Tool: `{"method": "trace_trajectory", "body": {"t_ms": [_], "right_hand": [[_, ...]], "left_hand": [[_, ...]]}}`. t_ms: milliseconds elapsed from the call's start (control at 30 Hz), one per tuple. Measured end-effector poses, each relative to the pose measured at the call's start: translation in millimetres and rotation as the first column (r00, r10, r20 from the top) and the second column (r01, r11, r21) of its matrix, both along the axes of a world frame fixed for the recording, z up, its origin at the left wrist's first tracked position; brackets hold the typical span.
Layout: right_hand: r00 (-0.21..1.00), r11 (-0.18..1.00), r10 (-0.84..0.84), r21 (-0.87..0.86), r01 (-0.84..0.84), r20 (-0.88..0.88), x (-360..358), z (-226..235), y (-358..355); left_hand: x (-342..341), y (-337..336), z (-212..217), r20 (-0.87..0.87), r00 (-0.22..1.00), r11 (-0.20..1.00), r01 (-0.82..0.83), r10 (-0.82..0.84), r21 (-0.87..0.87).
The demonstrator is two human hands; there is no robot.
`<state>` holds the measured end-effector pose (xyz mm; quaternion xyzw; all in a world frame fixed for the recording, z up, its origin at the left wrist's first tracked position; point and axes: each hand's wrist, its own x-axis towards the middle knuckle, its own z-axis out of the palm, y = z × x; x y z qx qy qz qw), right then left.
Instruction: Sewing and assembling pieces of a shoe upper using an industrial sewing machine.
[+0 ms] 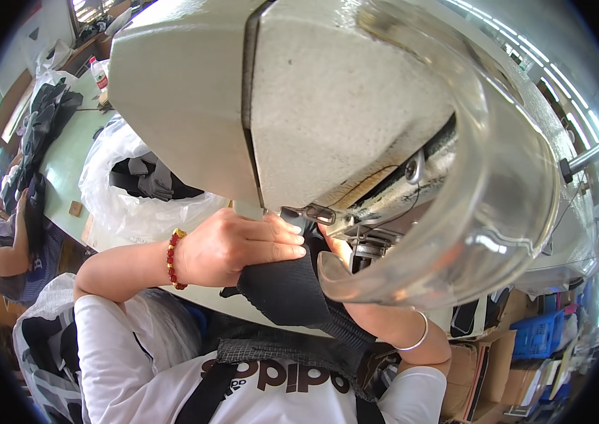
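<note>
My left hand (239, 244) pinches a black fabric piece (282, 288) between thumb and fingers, in front of a white sewing machine (349, 92). The fabric hangs down toward me, with a ribbed part at its lower right. On the other side of the cloth, my right hand (337, 246) has its fingers closed against the upper edge, close to the needle area. A curved clear plastic guard (512, 177) and the cloth cover much of that hand. Under the machine head, a metal presser part (317, 214) sits just above my fingertips.
A white plastic bag (105, 180) holding dark and grey pieces lies on the pale table (59, 169) at left. A bottle (98, 73) stands farther back. At far left, another person (9, 247) handles dark cloth. Cardboard boxes (494, 367) and a blue basket (536, 334) are at lower right.
</note>
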<state>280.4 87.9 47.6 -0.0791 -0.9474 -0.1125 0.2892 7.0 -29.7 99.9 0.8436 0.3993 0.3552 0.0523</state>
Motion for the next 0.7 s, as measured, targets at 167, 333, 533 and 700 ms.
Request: {"method": "trace_trajectory", "body": {"t_ms": [167, 333, 533, 700], "right_hand": [[0.955, 0.850, -0.272, 0.494, 0.181, 0.118, 4.1, -23.5, 5.2], [0.983, 0.976, -0.152, 0.171, 0.134, 0.100, -1.2, -17.4, 10.5], [0.999, 0.972, -0.032, -0.232, 0.039, 0.034, -9.6, -1.8, 18.6], [0.985, 0.949, 0.104, -0.284, -0.139, -0.137, -22.5, 24.7, 25.5]], "left_hand": [[-1.5, 4.6, -3.8, 0.036, 0.999, 1.000, -0.003, 0.002, 0.015], [-7.7, 10.1, -0.5, 0.081, 0.996, 0.999, -0.025, 0.024, 0.022], [-7.1, 5.7, 6.8, 0.013, 0.994, 0.994, -0.105, 0.105, -0.030], [-2.3, -9.9, -19.6, 0.251, 0.922, 0.945, -0.243, 0.295, -0.218]]}}
